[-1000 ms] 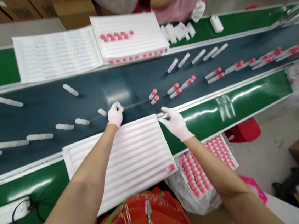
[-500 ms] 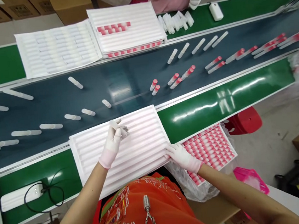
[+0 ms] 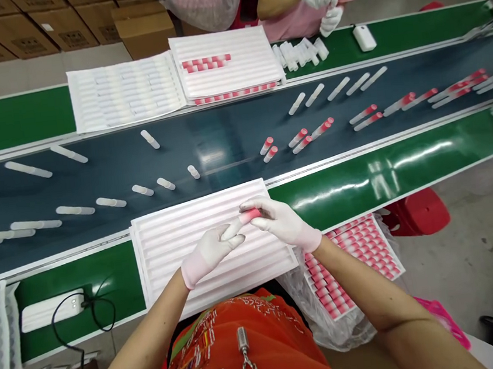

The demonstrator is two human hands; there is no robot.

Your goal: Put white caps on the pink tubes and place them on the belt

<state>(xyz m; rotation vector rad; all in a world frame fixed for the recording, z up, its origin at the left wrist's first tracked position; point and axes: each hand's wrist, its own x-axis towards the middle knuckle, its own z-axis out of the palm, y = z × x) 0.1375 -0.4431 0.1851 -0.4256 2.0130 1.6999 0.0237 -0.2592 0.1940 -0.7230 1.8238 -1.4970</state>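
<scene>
Both my hands wear white gloves and meet above a ribbed white foam tray (image 3: 168,234) in front of me. My left hand (image 3: 212,251) pinches the lower end of a small translucent white tube (image 3: 232,229). At the tube's other end is a red-and-white cap (image 3: 250,215), gripped between the thumb and fingers of my right hand (image 3: 283,223). Cap and tube line up and appear to touch; how far the cap sits on the tube I cannot tell. Right of the tray, below the green ledge, lies a tray of red-and-white caps (image 3: 351,255).
Along the dark conveyor belt (image 3: 215,135) stand several white tubes (image 3: 75,210) and red-capped tubes (image 3: 298,138). Across it are trays (image 3: 126,91) and a co-worker's gloved hands (image 3: 322,0). A white device (image 3: 52,310) with a black cable lies on the left ledge.
My right hand has moved from the tray's right edge up to my left hand and now grips a red-and-white cap at the tube. My left hand has shifted slightly right and down.
</scene>
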